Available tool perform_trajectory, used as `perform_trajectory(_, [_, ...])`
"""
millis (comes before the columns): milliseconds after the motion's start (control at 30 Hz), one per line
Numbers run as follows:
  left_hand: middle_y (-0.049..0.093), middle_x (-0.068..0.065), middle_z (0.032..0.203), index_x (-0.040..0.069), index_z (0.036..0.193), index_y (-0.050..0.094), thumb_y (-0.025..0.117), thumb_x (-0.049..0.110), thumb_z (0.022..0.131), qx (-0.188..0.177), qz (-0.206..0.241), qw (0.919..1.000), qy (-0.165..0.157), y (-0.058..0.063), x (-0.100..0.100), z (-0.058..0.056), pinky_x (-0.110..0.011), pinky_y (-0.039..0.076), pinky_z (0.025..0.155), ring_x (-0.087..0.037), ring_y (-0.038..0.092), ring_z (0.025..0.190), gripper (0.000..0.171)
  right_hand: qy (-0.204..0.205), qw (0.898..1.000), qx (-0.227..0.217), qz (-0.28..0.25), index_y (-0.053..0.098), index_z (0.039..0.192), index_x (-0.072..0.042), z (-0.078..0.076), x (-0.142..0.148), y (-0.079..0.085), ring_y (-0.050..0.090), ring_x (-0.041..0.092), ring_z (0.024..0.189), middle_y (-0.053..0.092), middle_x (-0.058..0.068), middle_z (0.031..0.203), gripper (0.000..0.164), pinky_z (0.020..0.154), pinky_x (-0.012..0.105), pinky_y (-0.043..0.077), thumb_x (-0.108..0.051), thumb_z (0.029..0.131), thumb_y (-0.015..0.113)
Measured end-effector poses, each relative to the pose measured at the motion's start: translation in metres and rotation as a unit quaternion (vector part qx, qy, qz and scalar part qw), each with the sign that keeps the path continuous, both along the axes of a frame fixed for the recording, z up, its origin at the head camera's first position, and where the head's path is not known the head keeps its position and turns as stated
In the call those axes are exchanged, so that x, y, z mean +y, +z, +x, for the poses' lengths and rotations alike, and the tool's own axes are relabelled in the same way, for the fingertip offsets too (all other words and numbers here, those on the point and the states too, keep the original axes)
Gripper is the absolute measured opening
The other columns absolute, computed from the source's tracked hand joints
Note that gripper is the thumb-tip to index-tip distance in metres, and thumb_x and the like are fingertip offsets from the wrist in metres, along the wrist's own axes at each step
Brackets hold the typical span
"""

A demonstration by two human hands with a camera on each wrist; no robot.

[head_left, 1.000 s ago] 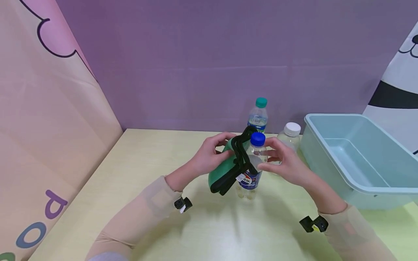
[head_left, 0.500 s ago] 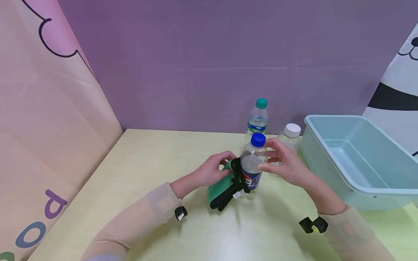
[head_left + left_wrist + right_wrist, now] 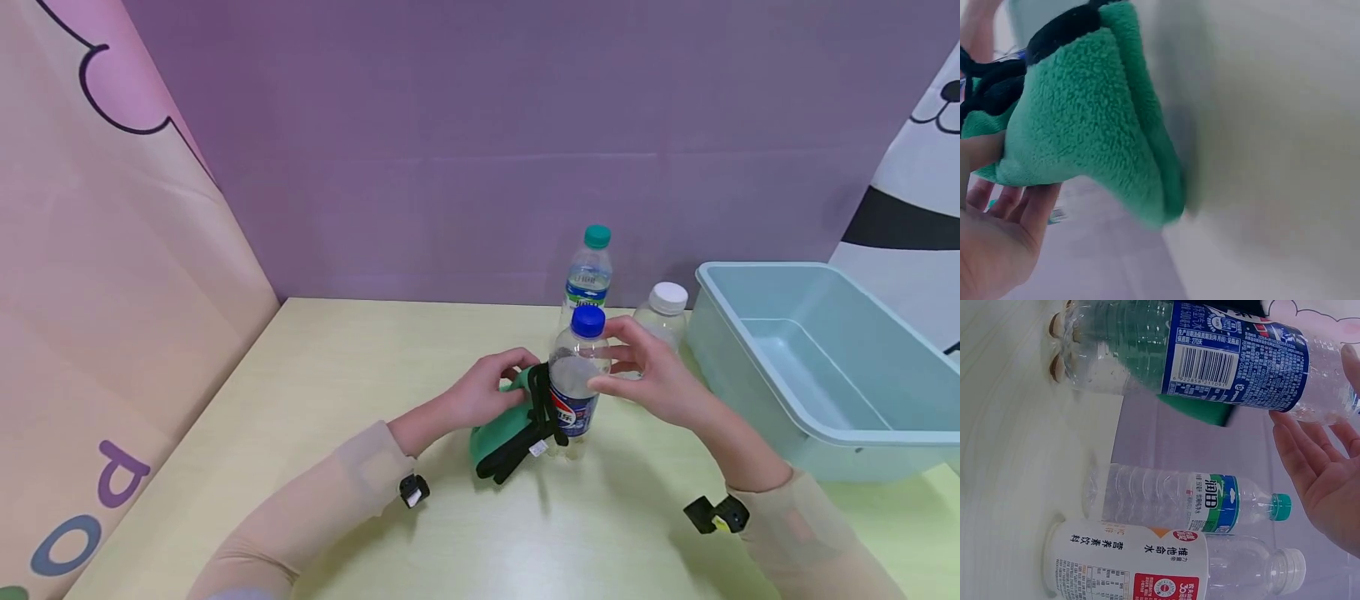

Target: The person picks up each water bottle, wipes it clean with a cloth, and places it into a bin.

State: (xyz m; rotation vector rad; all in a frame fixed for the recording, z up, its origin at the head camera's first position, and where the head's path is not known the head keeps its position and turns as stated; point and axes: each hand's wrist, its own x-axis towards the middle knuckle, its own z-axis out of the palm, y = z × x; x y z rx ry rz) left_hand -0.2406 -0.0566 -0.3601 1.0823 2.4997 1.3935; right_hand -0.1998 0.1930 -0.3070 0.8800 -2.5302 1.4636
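My left hand [image 3: 483,393] pinches a folded green fleecy cloth [image 3: 497,432] with black edging and cords, thumb on the near side. In the left wrist view the cloth [image 3: 1085,106] fills the upper left, its lower fold close over the table. The black edging overlaps the left side of a clear plastic Pepsi bottle [image 3: 574,412] with a blue cap and blue label. My right hand [image 3: 654,377] holds that bottle by its upper part, thumb in front and fingers behind. The right wrist view shows the bottle [image 3: 1235,359] upright on the table, the cloth behind it.
Behind stands a clear water bottle [image 3: 587,279] with a green cap. A wider bottle [image 3: 666,317] with a white cap is behind my right hand. A pale blue plastic basin [image 3: 750,358] stands at the right. A purple backdrop [image 3: 450,167] borders the table's back edge.
My left hand has lowered the cloth from beside the bottle's neck to its label and lower side, then stayed almost still. My right hand keeps its hold on the bottle.
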Motion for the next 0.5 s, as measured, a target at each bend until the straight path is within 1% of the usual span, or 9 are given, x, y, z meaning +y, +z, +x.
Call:
perform_trajectory(100, [0.064,-0.009,0.107,0.002,0.116,0.06,0.061,-0.006,0.089,-0.017,0.067,0.9976,0.005,0.014,0.0,0.002,-0.033,0.054,0.079,-0.023,0.062,0.094,0.028,0.003,1.0,0.004,-0.003,0.047,0.127,0.005,0.0,0.0,0.0,0.064,0.037,0.104,0.055,0.023,0.123,0.051,0.085,0.045,0.053,0.002,0.083,0.073])
perform_trajectory(200, [0.063,-0.012,0.109,0.001,0.116,0.06,0.06,-0.007,0.09,-0.027,0.112,0.9933,0.009,0.026,0.0,0.003,-0.033,0.056,0.074,-0.024,0.063,0.093,0.027,0.006,1.0,0.004,-0.006,0.047,0.127,0.005,-0.001,0.001,-0.001,0.064,0.037,0.105,0.056,0.023,0.123,0.052,0.085,0.046,0.053,0.002,0.083,0.073])
perform_trajectory(300, [0.062,-0.014,0.11,0.0,0.116,0.06,0.059,-0.008,0.09,-0.026,0.13,0.9911,0.011,0.033,-0.002,0.004,-0.034,0.057,0.074,-0.025,0.063,0.093,0.027,0.002,1.0,0.001,-0.005,0.046,0.128,0.005,-0.001,0.0,-0.002,0.064,0.038,0.105,0.055,0.023,0.123,0.053,0.085,0.046,0.053,0.002,0.083,0.074])
perform_trajectory(500, [0.062,-0.014,0.109,-0.001,0.116,0.06,0.06,-0.006,0.09,-0.017,0.145,0.9893,0.009,0.038,-0.006,0.004,-0.034,0.057,0.073,-0.025,0.064,0.092,0.026,-0.002,1.0,-0.005,-0.001,0.046,0.129,0.005,0.0,0.0,-0.001,0.063,0.038,0.105,0.054,0.023,0.124,0.053,0.085,0.044,0.053,0.001,0.084,0.073])
